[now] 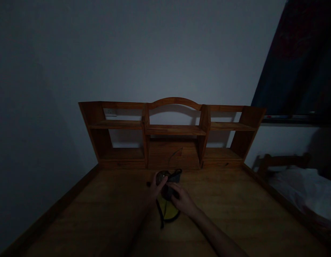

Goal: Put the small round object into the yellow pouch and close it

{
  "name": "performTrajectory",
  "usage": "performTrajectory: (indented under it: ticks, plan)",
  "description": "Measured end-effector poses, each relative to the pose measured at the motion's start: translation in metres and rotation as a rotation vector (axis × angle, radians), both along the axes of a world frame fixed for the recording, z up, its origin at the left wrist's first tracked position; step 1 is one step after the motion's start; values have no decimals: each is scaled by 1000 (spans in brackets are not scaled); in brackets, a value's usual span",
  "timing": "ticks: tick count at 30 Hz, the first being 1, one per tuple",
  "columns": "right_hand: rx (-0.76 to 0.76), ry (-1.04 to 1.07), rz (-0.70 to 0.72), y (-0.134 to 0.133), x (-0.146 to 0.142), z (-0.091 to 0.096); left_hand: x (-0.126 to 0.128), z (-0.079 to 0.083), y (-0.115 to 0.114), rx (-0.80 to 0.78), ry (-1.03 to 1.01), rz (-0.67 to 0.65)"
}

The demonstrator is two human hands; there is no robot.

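In dim light, a dark rounded object [162, 175] with a small glossy highlight is held just above the desk; its exact kind is too dark to make out. My left hand [155, 188] grips it from the left, thumb across its front. From the right, the fingers of my right hand [182, 200] close on the lower part of the same dark bundle, and what lies between the fingertips is hidden. A grey flap [176, 177] with a black loop sticks out behind. Below the hands shows a yellow piece [169, 210] with black edging and a dark strap end.
The wooden desk [101, 214] has raised edges at both sides. Along its back stands a wooden shelf unit [176, 130] against the wall. At the right are a dark curtain [299, 64] and a pale plastic-like heap [310, 192] beside a wooden rail [285, 159].
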State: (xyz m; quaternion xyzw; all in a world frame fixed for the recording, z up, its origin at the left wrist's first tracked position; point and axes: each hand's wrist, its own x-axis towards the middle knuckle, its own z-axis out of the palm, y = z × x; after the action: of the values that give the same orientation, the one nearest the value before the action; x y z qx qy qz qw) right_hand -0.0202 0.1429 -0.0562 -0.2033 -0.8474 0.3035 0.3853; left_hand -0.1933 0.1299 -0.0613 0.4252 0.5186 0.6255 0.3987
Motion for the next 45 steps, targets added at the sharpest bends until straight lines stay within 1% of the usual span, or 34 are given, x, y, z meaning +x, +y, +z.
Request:
performTrajectory:
  ticks: [2, 4, 5, 8, 11, 14, 17, 21, 26, 29, 34, 38, 40, 45]
  plan:
    - [-85, 59, 39, 2, -1, -3, 0, -1, 2, 72, 83, 45]
    - [-81, 43, 52, 3, 0, -4, 0, -4, 4, 116, 125, 56]
    - [-44, 12, 46, 3, 2, -3, 0, -5, 4, 132, 137, 48]
    - [132, -151, 2, 0, 7, 5, -1, -9, 6, 178, 165, -8]
    - [274, -333, -100, -2, 12, 12, -1, -10, 6, 210, 196, -49]
    - [346, -454, -188, -2, 15, 15, 0, -7, 5, 243, 209, -103]
    - [377, -488, -223, 0, 17, 15, 0, -4, 5, 255, 197, -163]
    - [349, -455, -215, 2, 17, 12, 0, -10, 9, 233, 110, -195]
    - [209, -314, -149, 5, 13, 5, 5, -21, 15, 234, -118, -221]
    - [125, -235, -119, 8, 11, -2, 7, -20, 16, 176, -215, -243]
    - [56, -150, -65, 9, 11, -6, 8, -16, 17, 56, -317, -251]
    - [70, -171, -45, 6, 11, -2, 6, -19, 16, -35, -411, -231]
    - [101, -215, -45, 4, 11, 0, 3, -20, 16, -57, -417, -251]
    - [167, -277, -61, -2, 10, 5, 2, -18, 20, -13, -400, -306]
